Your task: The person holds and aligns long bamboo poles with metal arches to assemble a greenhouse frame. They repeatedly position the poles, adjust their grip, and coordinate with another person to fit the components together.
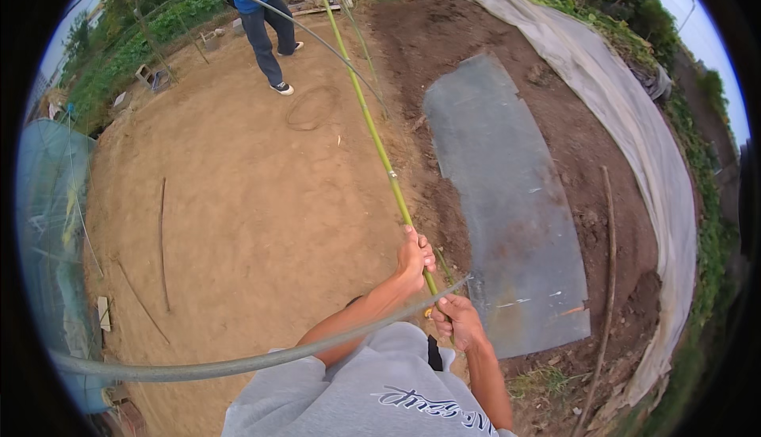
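A long green bamboo pole runs from my hands away to the top of the view. My left hand is wrapped around it, with the fingers closed. Farther down, near its lower end, my right hand also grips it, close to my body. A grey curved pipe passes in front of me from the lower left and ends just above my right hand. Beside that hand shows a small yellow thing, too small to name.
A person in a blue top stands at the far end. A coil of thin wire or rope and a stick lie on bare soil. Right of me are a grey sheet, another stick and pale crumpled sheeting. Another curved pipe arches ahead.
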Available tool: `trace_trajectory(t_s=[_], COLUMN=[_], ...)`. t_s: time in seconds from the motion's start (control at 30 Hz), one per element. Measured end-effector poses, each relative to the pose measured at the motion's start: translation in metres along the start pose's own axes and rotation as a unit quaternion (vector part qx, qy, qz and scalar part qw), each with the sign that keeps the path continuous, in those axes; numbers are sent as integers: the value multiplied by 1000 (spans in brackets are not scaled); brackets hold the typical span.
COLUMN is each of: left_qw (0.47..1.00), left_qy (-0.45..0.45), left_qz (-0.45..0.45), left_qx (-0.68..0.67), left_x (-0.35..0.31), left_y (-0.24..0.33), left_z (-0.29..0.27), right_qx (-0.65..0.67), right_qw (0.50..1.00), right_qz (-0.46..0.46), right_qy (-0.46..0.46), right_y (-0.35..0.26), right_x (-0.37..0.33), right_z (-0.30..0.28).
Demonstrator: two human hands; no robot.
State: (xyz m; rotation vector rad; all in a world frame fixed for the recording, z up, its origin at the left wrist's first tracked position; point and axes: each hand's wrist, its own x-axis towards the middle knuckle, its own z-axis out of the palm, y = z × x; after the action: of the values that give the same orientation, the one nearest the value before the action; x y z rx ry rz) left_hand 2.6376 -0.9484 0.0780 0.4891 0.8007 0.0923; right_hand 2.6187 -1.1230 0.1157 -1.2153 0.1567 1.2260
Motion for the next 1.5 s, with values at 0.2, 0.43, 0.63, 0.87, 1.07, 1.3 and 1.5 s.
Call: trace_trajectory(t_s=[0.2,0.43,0.63,0.87,1.07,1.3,1.5], left_qw=[995,998,999,998,995,988,990], left_qy=[37,5,-6,54,9,-105,-113], left_qz=[-90,-70,-31,-35,-63,-32,65], left_qx=[-3,-2,-13,4,-77,-107,62], left_x=[-23,-24,-26,-59,-50,-44,-54], left_y=[3,-4,-11,-18,-26,-35,-32], left_z=[6,6,14,23,5,-1,2], right_qx=[174,376,346,213,266,295,231], right_qw=[967,870,907,955,937,920,947], right_qz=[26,34,15,-15,5,8,-20], right_qy=[-184,-318,-240,-205,-226,-259,-222], right_y=[12,34,21,16,20,16,8], right_x=[4,9,-10,-11,-6,-18,-34], right_z=[-20,-12,-9,-10,-12,-18,-24])
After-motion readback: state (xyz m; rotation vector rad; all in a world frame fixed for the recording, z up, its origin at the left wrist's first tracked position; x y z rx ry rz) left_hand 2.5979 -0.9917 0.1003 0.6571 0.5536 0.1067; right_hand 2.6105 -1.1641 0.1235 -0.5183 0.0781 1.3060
